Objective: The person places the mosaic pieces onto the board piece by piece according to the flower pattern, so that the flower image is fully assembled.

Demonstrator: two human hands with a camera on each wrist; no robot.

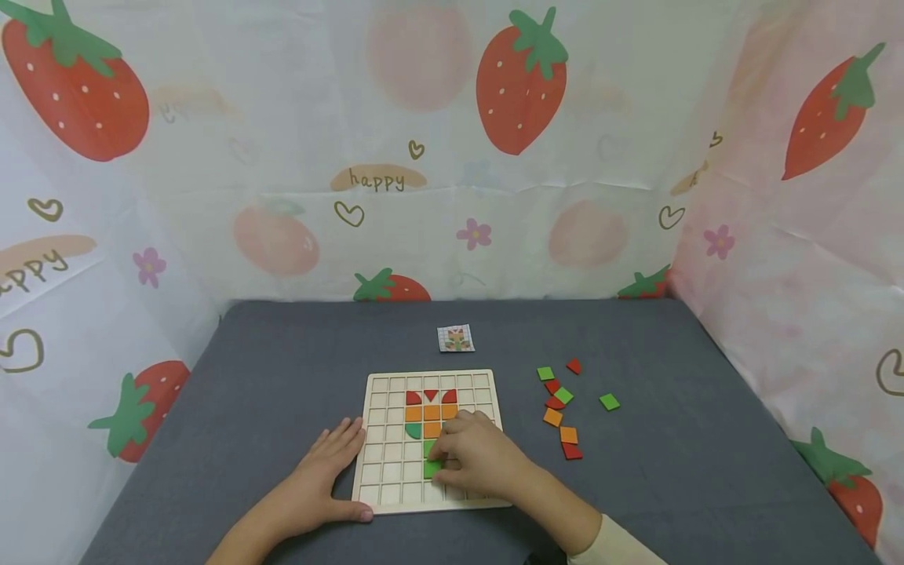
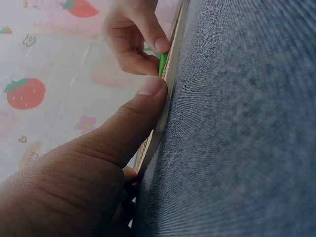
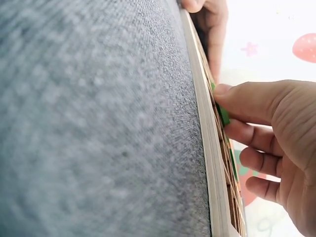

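Pale wood, head view: a gridded board (image 1: pixel 391 472) flat on the grey tabletop (image 1: pixel 297 353). Left hand (image 1: pixel 321 471) spread at its left side, thumb by the near-left corner, nothing in its grip. Right hand (image 1: pixel 480 455) over the board, grip narrowed to a pinch on a green tile (image 1: pixel 431 470), low in the column below the orange squares (image 1: pixel 431 412). A second green tile (image 1: pixel 428 447) shows just beyond, partly covered by fingers. Patterned card (image 1: pixel 456 338) past the board; loose pieces (image 1: pixel 568 435) to the right.

Left wrist view: left thumb against the board's edge; past it, the right thumb and a finger hold the green tile at the grid. Cannot tell whether it is fully seated. Light, steady pressure from the left hand should stop the board sliding.

Right wrist view: thumb at one end of the tile, finger at the other, remaining fingers loosely bent. Best practice, judging from this: square the tile to its cell, release evenly, press flat with one fingertip, and avoid nudging the neighbouring green.
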